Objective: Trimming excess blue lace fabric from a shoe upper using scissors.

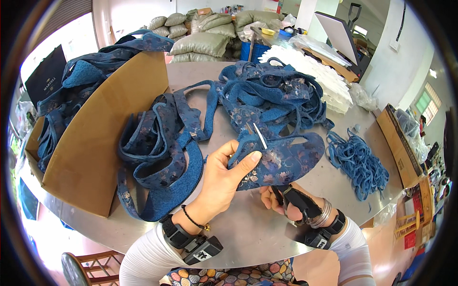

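Observation:
My left hand grips a dark blue floral fabric piece, rounded like a slipper, thumb on top at its left end. An oval opening shows near the piece's right end. Below it, my right hand is closed around the black handles of what look like scissors. Pale pointed blades stick up at the fabric's upper left edge; their middle part is hidden behind the piece. A tangled pile of blue floral fabric strips lies just beyond.
More looped strips lie left, beside a cardboard box overfilled with them. Thin blue offcuts heap at the right, near another cardboard box. White sheets are stacked behind; a stool stands lower left.

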